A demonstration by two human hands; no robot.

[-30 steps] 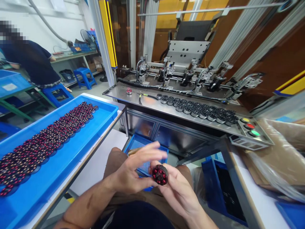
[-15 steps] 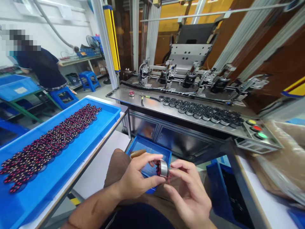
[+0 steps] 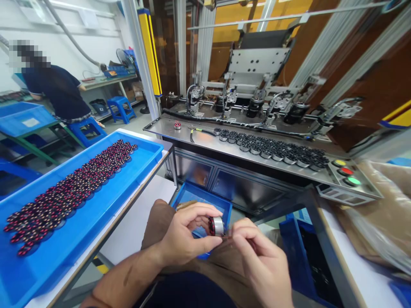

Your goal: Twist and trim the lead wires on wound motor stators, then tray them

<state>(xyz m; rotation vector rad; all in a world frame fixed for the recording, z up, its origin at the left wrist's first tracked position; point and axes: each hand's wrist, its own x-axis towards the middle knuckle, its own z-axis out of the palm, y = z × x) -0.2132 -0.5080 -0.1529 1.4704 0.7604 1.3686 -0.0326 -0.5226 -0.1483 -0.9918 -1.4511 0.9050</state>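
My left hand [image 3: 189,233] grips a round metal part [image 3: 218,226] with dark and red windings, thumb below and fingers above it. Just right of it, my right hand [image 3: 257,252] has its thumb and fingertips pinched together near thin reddish wires at the part's side; what is between the fingertips is too small and blurred to tell. Both hands are above my lap. A similar red-wound part [image 3: 177,125] stands on the metal bench [image 3: 202,139], beside pliers [image 3: 201,131] with dark handles. Many dark round parts [image 3: 266,147] form rows further right on that bench.
A blue tray [image 3: 128,190] of red and black wound parts lies at the left. Behind the bench is a machine [image 3: 257,64] with several fixtures. Control buttons [image 3: 346,171] are at the right. A blue bin [image 3: 302,256] stands low right. A person [image 3: 58,90] sits far left.
My right hand's fingers have closed into a pinch from a looser, more spread pose. The metal part in my left hand has shifted slightly left. The machine's tilted plate sits a little lower.
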